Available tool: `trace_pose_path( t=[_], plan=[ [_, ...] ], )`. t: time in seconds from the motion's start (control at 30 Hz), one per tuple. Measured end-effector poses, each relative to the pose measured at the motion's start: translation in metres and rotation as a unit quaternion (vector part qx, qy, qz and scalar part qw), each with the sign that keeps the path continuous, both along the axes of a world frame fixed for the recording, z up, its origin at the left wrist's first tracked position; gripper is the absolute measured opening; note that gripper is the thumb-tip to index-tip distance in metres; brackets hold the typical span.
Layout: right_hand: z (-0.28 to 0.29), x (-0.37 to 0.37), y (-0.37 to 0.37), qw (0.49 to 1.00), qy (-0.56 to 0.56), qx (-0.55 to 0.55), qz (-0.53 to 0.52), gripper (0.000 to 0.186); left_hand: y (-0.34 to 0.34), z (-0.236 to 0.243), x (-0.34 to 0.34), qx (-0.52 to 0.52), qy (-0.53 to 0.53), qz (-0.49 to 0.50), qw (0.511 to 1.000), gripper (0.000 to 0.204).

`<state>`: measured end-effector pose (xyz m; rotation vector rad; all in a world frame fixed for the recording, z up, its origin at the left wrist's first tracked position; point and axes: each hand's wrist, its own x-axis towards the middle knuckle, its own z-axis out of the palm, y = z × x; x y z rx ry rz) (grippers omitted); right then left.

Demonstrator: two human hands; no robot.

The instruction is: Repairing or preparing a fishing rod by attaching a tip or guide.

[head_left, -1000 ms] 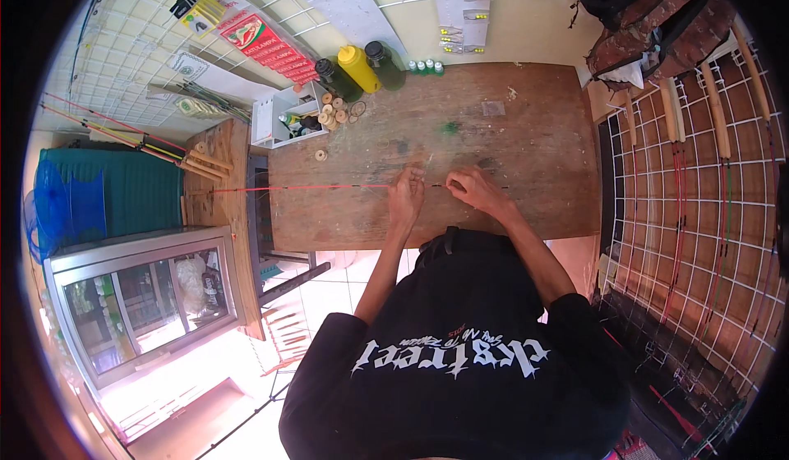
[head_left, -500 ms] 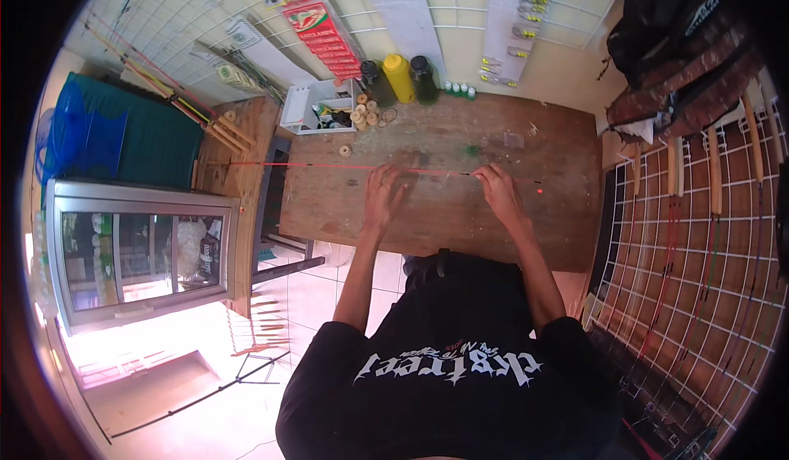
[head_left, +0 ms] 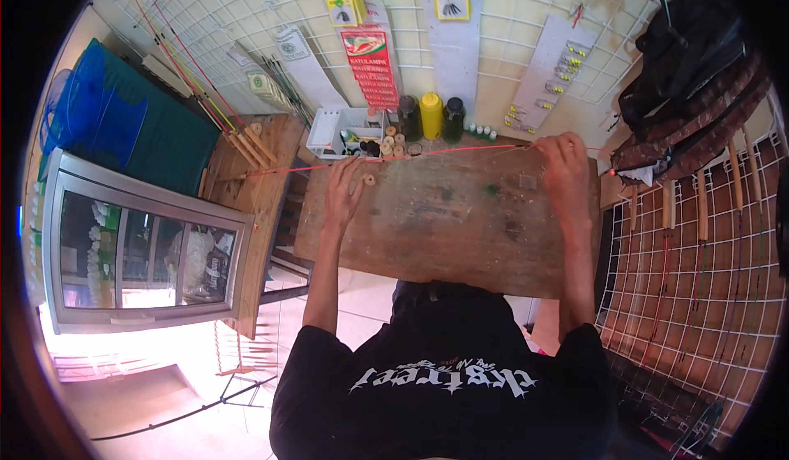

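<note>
A thin red fishing rod (head_left: 460, 150) stretches sideways above the wooden table, its left part reaching over the side table. Toward the left, my left hand (head_left: 343, 182) closes its fingers around the rod. My right hand (head_left: 565, 158) pinches it near the slim right end, where dark bands show. A small red tip (head_left: 612, 172) shows beyond my right hand, near the bag. Just beside my left hand, a small wooden spool (head_left: 369, 180) lies on the table.
At the table's (head_left: 427, 246) back stand a white bin (head_left: 326, 134), several spools, a yellow bottle (head_left: 431, 117) and two dark bottles. Rods lean at the left above a glass-front cabinet (head_left: 148, 250). A wire rack (head_left: 699, 279) with hanging rods and a dark bag (head_left: 686, 66) flank the right.
My hands have spread apart along the rod and moved farther away, the right one well to the right. The rod now tilts up toward the right. My view has shifted upward.
</note>
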<state>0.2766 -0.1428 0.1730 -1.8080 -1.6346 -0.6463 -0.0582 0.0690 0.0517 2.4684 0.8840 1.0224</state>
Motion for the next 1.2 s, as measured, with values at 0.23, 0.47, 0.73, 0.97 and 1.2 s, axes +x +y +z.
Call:
trace_pose_path(
  t=[0.23, 0.47, 0.73, 0.97, 1.2],
  plan=[
    [0.076, 0.008, 0.015, 0.99, -0.125, 0.052, -0.045, 0.022, 0.048, 0.04, -0.031, 0.011, -0.006, 0.007, 1.0, 0.023],
    [0.119, -0.005, 0.024, 0.965, -0.206, 0.114, -0.111, 0.025, 0.071, 0.084, -0.037, 0.001, -0.051, -0.06, 0.997, 0.022],
    [0.138, -0.02, 0.027, 0.952, -0.206, 0.16, -0.16, 0.023, 0.067, 0.117, -0.042, 0.004, -0.067, -0.087, 0.994, 0.025],
    [0.148, -0.033, 0.026, 0.915, -0.192, 0.258, -0.244, 0.03, 0.06, 0.135, -0.038, -0.021, -0.098, -0.132, 0.986, 0.031],
    [0.153, -0.065, 0.033, 0.875, -0.086, 0.418, -0.23, 0.045, 0.042, 0.17, -0.019, -0.005, -0.15, -0.172, 0.974, 0.032]
  ],
)
